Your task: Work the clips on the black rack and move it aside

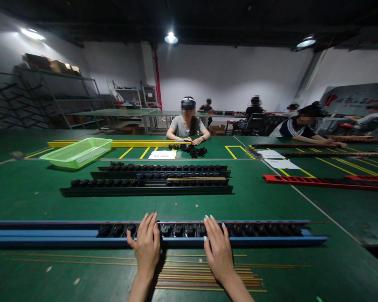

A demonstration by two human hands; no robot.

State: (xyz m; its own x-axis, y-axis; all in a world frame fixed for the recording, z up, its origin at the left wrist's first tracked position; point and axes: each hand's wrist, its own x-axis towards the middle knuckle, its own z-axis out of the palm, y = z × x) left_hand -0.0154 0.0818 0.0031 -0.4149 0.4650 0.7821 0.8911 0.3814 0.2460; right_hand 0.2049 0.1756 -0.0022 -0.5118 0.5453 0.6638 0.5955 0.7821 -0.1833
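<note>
Bench green, hands on rack (factory rm)

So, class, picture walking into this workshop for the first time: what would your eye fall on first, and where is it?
The left hand and right hand lie spread across a long blue rail lined with black parts, at the bottom of the view, with thin brass-coloured rods just below. Farther off, a bright green plastic basket stands out at the left, and a red rack runs off to the right.
</note>
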